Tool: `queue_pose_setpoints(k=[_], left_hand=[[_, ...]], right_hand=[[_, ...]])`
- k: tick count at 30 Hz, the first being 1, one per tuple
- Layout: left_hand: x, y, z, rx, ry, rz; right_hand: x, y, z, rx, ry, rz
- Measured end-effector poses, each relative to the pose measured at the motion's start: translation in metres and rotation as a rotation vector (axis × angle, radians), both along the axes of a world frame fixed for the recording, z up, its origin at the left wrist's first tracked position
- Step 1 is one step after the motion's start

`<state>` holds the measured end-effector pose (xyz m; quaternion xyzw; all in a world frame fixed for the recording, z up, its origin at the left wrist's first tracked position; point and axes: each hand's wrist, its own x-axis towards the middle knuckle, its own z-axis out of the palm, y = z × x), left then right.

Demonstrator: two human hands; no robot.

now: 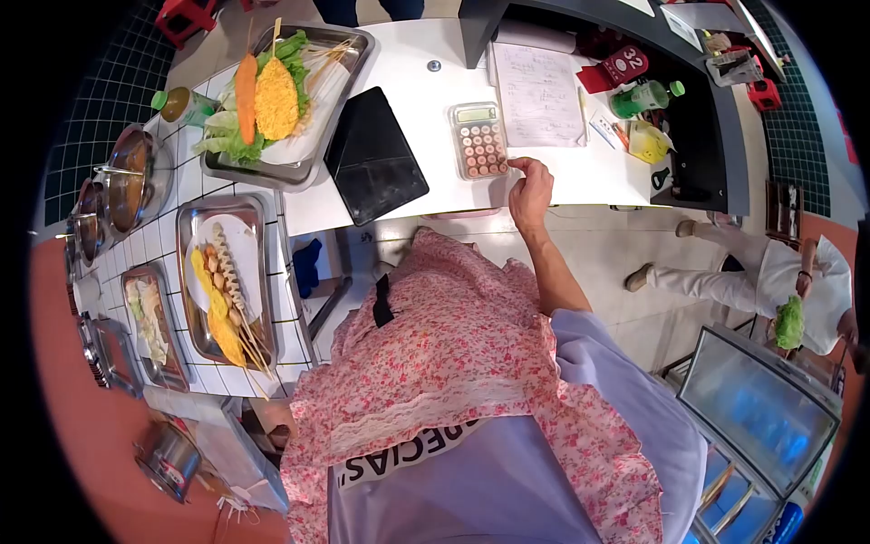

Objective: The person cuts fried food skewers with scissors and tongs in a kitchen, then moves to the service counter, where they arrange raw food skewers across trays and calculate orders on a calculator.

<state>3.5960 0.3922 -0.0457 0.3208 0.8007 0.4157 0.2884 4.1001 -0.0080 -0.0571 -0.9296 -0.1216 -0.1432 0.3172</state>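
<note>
My right hand point(530, 186) is at the front edge of the white counter. Its index finger reaches to the lower right corner of a calculator point(479, 140), while the other fingers are curled in. Nothing shows in its grip. Just behind the calculator lies an open notebook point(541, 95) with handwriting. A black tablet point(375, 156) rests to the left. My left hand is out of view.
A metal tray point(313, 177) with breaded skewers and lettuce stands back left. Another tray point(188, 272) holds several skewers on white paper. Bottles point(640, 99) and a red number tag point(625, 65) stand right. A person point(761, 276) holds lettuce point(789, 322) at far right.
</note>
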Motion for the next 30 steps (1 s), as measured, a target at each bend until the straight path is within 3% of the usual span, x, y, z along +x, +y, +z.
queue_pose_setpoints(k=[19,26,30], left_hand=[[0.024,0.002,-0.014,-0.051,-0.042,-0.068],[0.047,0.031,-0.015,0.006,0.048,-0.218],[0.076,0.055,-0.002,0.093,0.126,-0.311]], right_hand=[[-0.009,0.003,0.002,-0.007,-0.051,-0.003],[-0.015,-0.002,0.006,0.019,-0.041,-0.029],[-0.021,-0.008,0.044,0.0,-0.047,-0.102]])
